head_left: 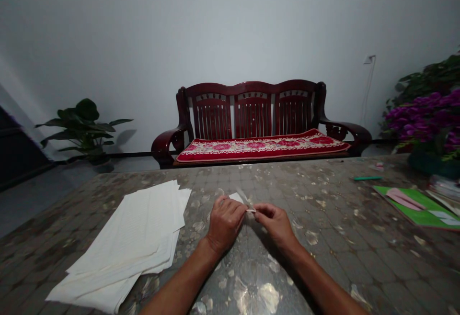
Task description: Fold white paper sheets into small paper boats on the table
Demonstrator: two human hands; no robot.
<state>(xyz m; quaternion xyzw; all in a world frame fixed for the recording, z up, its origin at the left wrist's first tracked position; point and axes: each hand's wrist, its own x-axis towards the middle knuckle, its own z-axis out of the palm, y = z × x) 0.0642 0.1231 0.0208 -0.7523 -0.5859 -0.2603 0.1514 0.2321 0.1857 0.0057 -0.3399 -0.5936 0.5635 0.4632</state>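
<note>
Near the middle of the table, my left hand (225, 220) is closed on a small piece of white paper (236, 197), which shows just beyond its fingers. My right hand (276, 223) pinches a narrow end of the paper close by, with thumb and forefinger together. Between the fingertips a thin pale strip stands up, slightly blurred. Most of the paper is hidden by my left fingers, so its full shape cannot be made out. To the left lies a loose stack of white sheets (125, 229), apart from both hands.
On the patterned table (323, 257), a green pen-like stick (367, 178) lies at the right. Beyond it are a green booklet (406, 209) with a pink piece (404, 198) on top, and a pot of purple flowers (424, 118). A wooden bench (253, 114) stands behind the table.
</note>
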